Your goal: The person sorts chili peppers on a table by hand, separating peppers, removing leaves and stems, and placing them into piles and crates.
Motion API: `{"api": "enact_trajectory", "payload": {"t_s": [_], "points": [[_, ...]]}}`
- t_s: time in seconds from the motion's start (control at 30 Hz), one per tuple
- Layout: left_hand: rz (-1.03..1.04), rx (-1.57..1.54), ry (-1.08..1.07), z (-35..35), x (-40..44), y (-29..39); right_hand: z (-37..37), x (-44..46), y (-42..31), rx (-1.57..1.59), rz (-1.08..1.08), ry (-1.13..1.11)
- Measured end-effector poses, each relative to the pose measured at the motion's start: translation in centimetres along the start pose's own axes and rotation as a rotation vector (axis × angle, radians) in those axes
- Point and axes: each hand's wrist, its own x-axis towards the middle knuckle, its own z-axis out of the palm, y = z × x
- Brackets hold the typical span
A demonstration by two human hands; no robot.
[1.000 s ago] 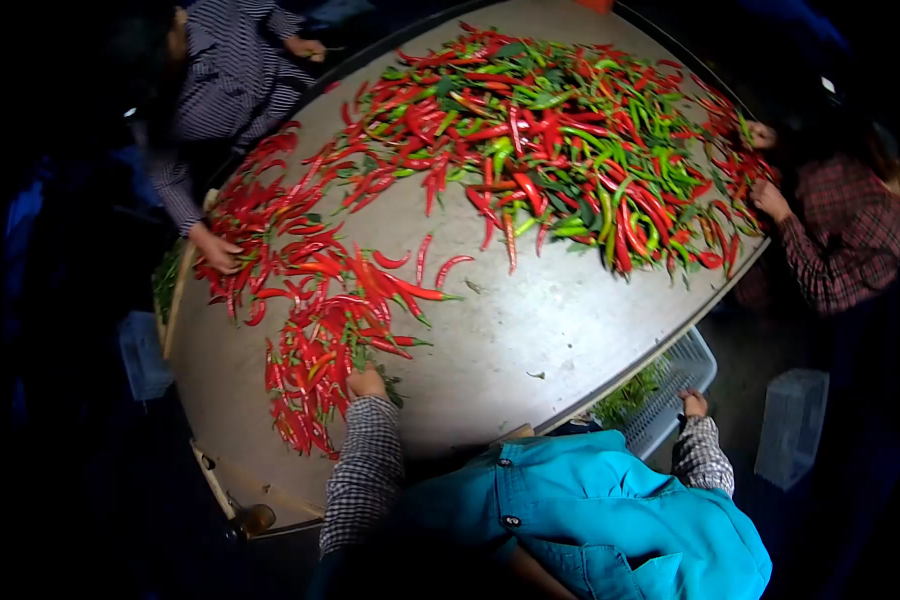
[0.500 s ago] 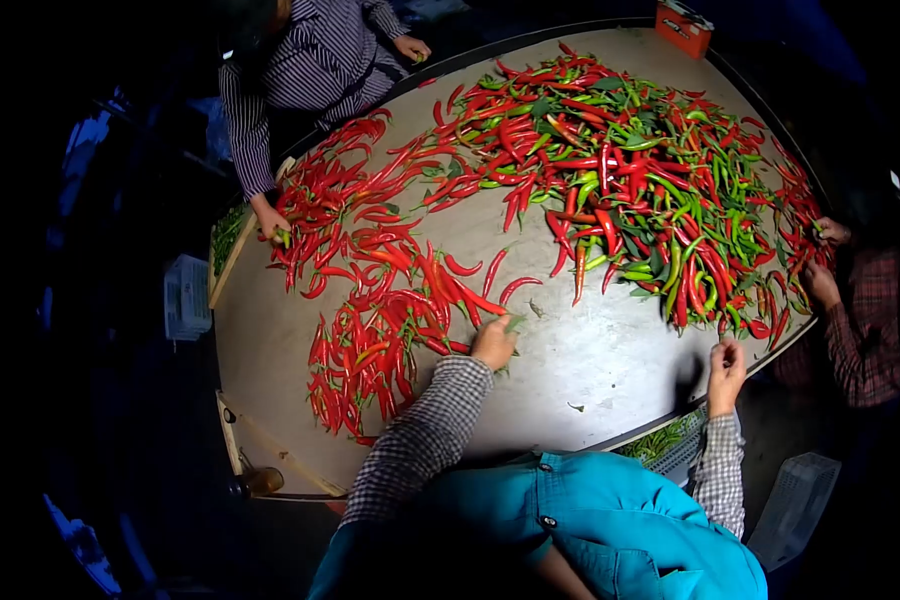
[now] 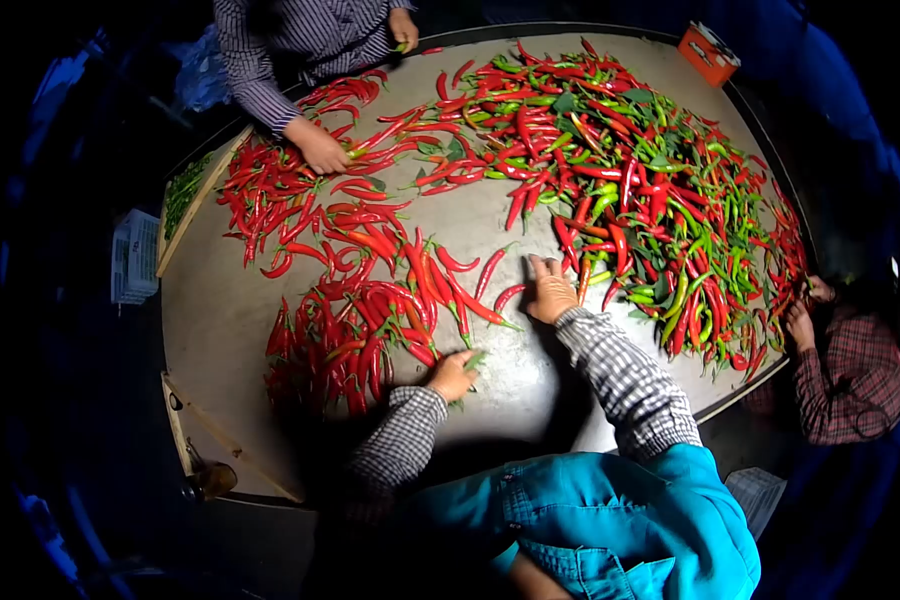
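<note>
My left hand (image 3: 452,379) is closed low over the table, just below the loose red chilies (image 3: 370,325). A bit of green, which looks like a leaf (image 3: 477,360), pokes out from its fingers; the rest is hidden in the palm. My right hand (image 3: 552,290) reaches forward with its fingers apart and nothing visible in them. Its fingertips are beside the lower left edge of the large mixed heap of red and green chilies (image 3: 660,200). A single red chili (image 3: 510,297) lies just left of that hand.
Across the table (image 3: 270,440), a person in a striped shirt has a hand (image 3: 320,148) among red chilies. At right, a co-worker's hands (image 3: 802,320) touch the heap's edge. A red box (image 3: 708,55) stands at the far corner. Wooden strips (image 3: 205,200) edge the left side.
My right hand has moved from the table's near right edge forward and left to the heap. My left hand has drawn back toward me. The striped-sleeved hand has shifted right; the view has turned.
</note>
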Motion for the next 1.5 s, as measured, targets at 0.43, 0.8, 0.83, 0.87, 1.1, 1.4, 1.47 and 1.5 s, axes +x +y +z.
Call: {"api": "enact_trajectory", "payload": {"t_s": [0.43, 0.8, 0.83, 0.87, 1.1, 1.4, 1.47, 1.5], "points": [[-0.007, -0.327, 0.487, -3.5, 0.2, -3.0, 11.0, 6.6, -15.9, 0.244, -0.291, -0.314], [-0.090, -0.502, 0.859, -13.4, 2.0, -7.3, 9.9, 5.2, -18.3, 0.391, -0.790, -0.390], [-0.073, -0.551, 0.894, -14.4, 1.9, -6.2, 9.4, 4.8, -17.8, 0.436, -0.766, -0.380], [-0.055, -0.416, 0.939, -15.2, 1.3, -5.2, 9.0, 4.9, -17.0, 0.455, -0.758, -0.330], [-0.154, -1.251, 1.156, -11.2, -0.2, -4.0, 2.1, 12.8, -5.6, 0.116, -0.562, 0.470], [-0.351, -0.865, 0.625, -6.0, 0.1, 0.7, -3.2, 16.5, -2.4, -0.281, 0.081, -0.044], [-0.349, -0.813, 0.660, -5.8, 0.2, 1.1, -3.6, 14.2, -3.5, -0.250, 0.058, -0.096], [-0.351, -0.815, 0.658, -5.9, 0.3, 1.3, -3.0, 13.4, -3.2, -0.251, 0.013, -0.075]]}}
